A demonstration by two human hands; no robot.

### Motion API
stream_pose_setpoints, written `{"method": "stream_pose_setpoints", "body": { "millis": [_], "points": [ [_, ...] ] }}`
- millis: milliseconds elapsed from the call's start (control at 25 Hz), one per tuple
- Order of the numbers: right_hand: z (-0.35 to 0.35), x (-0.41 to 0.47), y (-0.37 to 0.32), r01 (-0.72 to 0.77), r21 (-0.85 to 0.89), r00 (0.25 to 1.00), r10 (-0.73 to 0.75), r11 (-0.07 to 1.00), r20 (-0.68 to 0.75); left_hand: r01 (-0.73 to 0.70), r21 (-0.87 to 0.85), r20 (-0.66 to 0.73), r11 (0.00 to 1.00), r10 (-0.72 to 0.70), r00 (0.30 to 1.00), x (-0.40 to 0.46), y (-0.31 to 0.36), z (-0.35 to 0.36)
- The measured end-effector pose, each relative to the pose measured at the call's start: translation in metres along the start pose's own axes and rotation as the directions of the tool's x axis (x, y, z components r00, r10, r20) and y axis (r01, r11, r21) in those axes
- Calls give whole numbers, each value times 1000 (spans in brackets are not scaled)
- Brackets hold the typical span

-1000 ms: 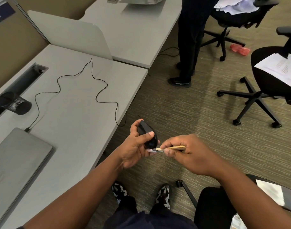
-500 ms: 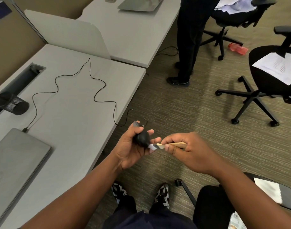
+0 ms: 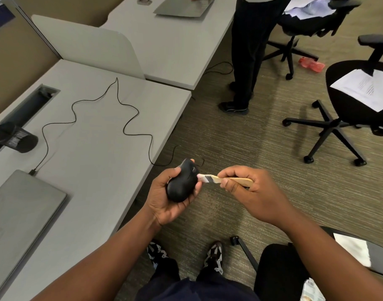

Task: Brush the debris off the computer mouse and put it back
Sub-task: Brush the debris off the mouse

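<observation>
Bare forearms (no sleeves in view), dark navy trousers (image 3: 197,290), black-and-white patterned sneakers (image 3: 214,257).

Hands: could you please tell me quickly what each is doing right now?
Left hand: grips the black mouse.
Right hand: pinches the wooden-handled brush.

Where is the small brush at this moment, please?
In the head view, the brush is low of centre, over the carpet just right of the desk edge. The right hand holds its wooden handle, bristles touching the mouse that the left hand holds.

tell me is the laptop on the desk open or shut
Shut: the laptop lies flat on the desk, lid down, no screen or keys showing.
</observation>
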State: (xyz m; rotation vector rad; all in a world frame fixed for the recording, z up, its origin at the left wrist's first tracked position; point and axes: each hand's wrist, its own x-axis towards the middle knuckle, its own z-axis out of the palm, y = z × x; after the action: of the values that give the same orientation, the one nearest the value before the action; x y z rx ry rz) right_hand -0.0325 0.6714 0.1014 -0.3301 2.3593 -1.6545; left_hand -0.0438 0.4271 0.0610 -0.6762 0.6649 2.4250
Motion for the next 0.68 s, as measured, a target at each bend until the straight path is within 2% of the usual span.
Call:
{"method": "stream_pose_setpoints", "body": {
  "millis": [160,280,480,600,680],
  "points": [
    [2,1,1,12,3,996,-11,1000,-92,41,-27,28,999,-40,999,0,0,0],
    [9,1,-2,87,-87,988,-97,992,-118,31,53,-48,998,-29,998,3,-2,-5],
    [23,-1,-11,233,-339,972,-207,911,112,-85,200,-99,976,106,989,6,-5,-4],
    [18,-2,-17,225,-316,965,-164,922,206,-122,244,-113,962,153,982,8,-5,-4],
    [13,-1,-20,195,-272,974,-153,942,168,-118,238,-117,964,149,982,9,-5,-4]
  ]
}}
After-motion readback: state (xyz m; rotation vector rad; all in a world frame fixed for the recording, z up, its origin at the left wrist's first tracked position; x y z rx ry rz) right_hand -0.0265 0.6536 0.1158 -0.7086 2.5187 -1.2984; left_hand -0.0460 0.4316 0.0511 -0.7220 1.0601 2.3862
